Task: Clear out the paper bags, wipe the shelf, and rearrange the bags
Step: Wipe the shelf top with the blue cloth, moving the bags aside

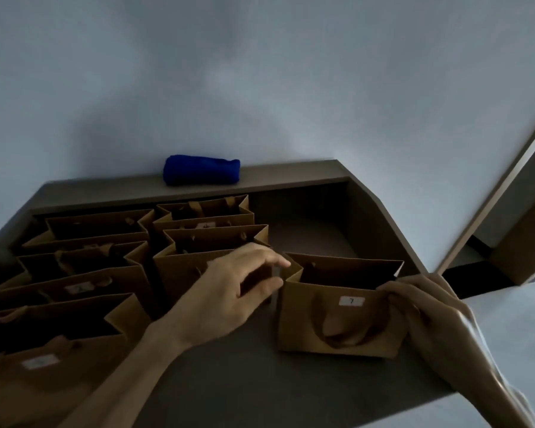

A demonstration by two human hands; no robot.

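Several brown paper bags (84, 285) stand in two rows on the left and middle of the dark grey shelf (247, 366). A separate brown bag labelled 7 (340, 316) stands on the shelf's right side. My right hand (426, 307) grips its front right top edge. My left hand (241, 285) hovers at this bag's left top corner, fingers spread and loosely bent, thumb and fingertips close to the corner. A rolled blue cloth (201, 169) lies on the raised back ledge.
The shelf's right wall (380, 230) slopes close behind bag 7. A pale wall rises behind the ledge. A slanted panel (491, 199) and a lit floor area lie to the right. Bare shelf surface shows in front of the bags.
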